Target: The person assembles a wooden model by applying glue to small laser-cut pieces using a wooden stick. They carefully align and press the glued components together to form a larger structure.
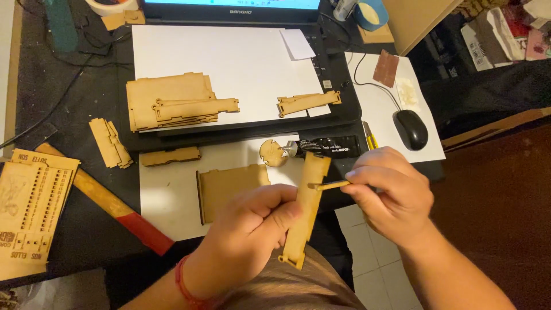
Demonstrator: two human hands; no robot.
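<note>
Left hand grips long wooden strip (upright); right hand pinches thin stick against strip, near glue tube.

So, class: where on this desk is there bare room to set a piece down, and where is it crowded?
Free: the white sheet over the laptop, between the plywood stack and the slotted strip; also the lower paper left of the panel. Crowded: around the glue tube and disc, where the left hand holds a strip and the right hand a stick.
</note>
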